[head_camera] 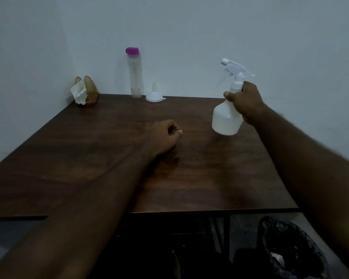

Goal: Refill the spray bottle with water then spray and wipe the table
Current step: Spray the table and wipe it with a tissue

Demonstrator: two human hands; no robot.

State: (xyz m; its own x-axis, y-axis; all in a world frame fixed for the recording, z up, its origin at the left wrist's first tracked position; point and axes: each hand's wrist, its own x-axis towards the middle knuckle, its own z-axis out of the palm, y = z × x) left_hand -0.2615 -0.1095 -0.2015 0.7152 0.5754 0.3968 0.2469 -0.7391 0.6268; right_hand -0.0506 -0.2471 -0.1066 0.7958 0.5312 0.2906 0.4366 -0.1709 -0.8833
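My right hand (245, 101) grips the neck of a white spray bottle (226, 119) and holds it tilted, lifted just above the right side of the dark wooden table (89, 158). The nozzle points left. My left hand (165, 137) rests on the table's middle with its fingers curled into a loose fist, holding nothing. A tall clear water bottle with a purple cap (135, 73) stands at the back edge against the wall. Beside it a small white funnel (155, 94) sits upside down.
A tissue holder with white tissue (84, 91) stands in the back left corner. Walls close the table at the back and left. A bin lined with a black bag (290, 248) sits on the floor below the table's front right corner.
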